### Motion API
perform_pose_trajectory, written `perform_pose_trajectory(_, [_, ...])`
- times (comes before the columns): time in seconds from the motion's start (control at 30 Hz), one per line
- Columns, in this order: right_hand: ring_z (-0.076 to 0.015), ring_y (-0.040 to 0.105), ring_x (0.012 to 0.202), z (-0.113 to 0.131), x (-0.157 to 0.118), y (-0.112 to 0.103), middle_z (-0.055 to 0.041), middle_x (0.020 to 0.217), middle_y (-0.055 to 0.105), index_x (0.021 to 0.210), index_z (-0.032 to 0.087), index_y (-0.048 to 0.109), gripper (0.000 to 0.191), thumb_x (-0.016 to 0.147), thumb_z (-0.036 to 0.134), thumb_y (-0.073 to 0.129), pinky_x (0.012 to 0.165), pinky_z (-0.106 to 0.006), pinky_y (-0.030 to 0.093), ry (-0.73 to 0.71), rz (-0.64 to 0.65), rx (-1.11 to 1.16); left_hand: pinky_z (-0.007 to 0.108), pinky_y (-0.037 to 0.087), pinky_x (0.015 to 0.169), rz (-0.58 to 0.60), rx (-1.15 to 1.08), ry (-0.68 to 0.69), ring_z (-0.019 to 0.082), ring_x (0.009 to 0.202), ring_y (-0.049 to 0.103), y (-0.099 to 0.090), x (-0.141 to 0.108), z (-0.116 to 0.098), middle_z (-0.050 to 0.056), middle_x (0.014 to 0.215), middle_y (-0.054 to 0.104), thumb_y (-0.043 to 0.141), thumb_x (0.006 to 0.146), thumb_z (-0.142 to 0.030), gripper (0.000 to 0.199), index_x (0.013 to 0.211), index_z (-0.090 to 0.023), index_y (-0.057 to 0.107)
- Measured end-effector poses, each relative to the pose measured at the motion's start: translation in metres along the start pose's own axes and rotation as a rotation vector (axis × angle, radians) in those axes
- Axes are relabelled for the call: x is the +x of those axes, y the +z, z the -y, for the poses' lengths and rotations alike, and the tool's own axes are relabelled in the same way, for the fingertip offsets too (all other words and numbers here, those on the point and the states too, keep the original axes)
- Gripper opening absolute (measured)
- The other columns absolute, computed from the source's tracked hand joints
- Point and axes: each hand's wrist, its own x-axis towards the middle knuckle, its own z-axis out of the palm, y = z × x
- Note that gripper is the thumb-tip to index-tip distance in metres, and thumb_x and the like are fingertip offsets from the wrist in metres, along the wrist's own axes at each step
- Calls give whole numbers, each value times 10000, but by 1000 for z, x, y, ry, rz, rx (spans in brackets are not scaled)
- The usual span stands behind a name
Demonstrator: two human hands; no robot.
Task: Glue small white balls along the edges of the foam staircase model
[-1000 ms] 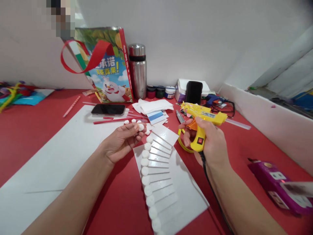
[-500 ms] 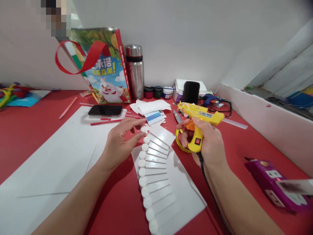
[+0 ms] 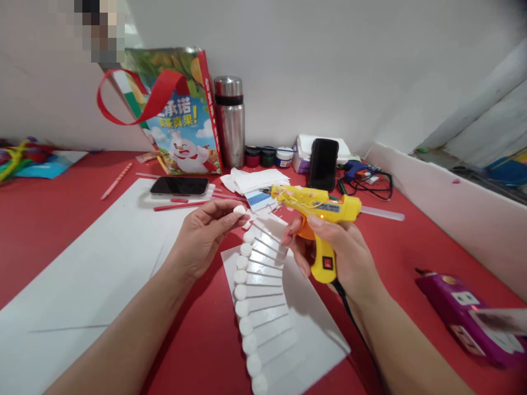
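Observation:
A small white disc (image 3: 239, 209) is pinched between the thumb and fingers of my left hand (image 3: 206, 236), just above the upper end of a curved row. That row is made of several white discs (image 3: 246, 250) with thin grey sticks (image 3: 267, 292) fanning to the right, on white sheets (image 3: 317, 329). My right hand (image 3: 343, 247) is wrapped round the handle of a yellow glue gun (image 3: 325, 208), with fingers by its orange trigger. The gun's nozzle points left, a short way right of the held disc.
Behind stand a printed bag (image 3: 181, 120), a steel flask (image 3: 229, 123), paint jars (image 3: 267, 156) and a black phone (image 3: 323, 163). Another phone (image 3: 179, 186) lies on a large white sheet (image 3: 102, 263). A purple case (image 3: 469, 318) sits at right; the gun's cord (image 3: 358, 329) trails below.
The glue gun has moved left and turned level, its nozzle now nearer my left hand. My left hand has raised the white disc slightly off the row's upper end.

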Motion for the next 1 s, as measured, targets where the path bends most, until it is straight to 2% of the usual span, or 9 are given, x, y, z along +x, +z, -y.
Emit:
perform_pose_trajectory(0.1, [-100, 531, 365, 1, -3, 5, -80, 719, 727, 774, 153, 744, 255, 857, 384, 673, 359, -223, 363, 67, 14, 4, 270, 576, 807, 18, -97, -88, 141, 779, 714, 1, 2, -2, 57, 885, 773, 885, 712, -188, 224, 902, -142, 776])
perform_pose_trajectory(0.37, [-118, 526, 371, -3, -3, 1, -46, 591, 651, 726, 156, 728, 293, 846, 421, 688, 337, -223, 407, 141, 101, -12, 248, 589, 820, 16, -173, -132, 128, 780, 724, -2, 4, 1, 51, 874, 789, 856, 736, -134, 187, 915, -146, 806])
perform_pose_trajectory(0.57, [-108, 518, 374, 1, -7, 4, -29, 552, 604, 687, 152, 705, 316, 855, 419, 687, 349, -208, 402, 174, 43, -54, 230, 589, 769, 59, -188, -135, 119, 727, 717, -1, 3, -1, 43, 816, 782, 860, 733, -133, 171, 897, -150, 812])
perform_pose_trajectory(0.8, [-113, 526, 369, -2, -5, 3, -23, 532, 586, 665, 159, 688, 340, 858, 438, 687, 340, -207, 396, 154, 80, -74, 231, 583, 755, 72, -183, -132, 116, 714, 704, 0, 2, -2, 52, 812, 776, 850, 747, -134, 159, 901, -137, 811])
perform_pose_trajectory(1.0, [-110, 527, 378, 3, -7, 7, -12, 526, 573, 668, 160, 663, 330, 845, 437, 686, 355, -207, 396, 203, 23, -128, 204, 596, 763, 108, -216, -126, 110, 725, 717, -3, 3, -1, 62, 838, 782, 832, 778, -129, 165, 941, -116, 809])
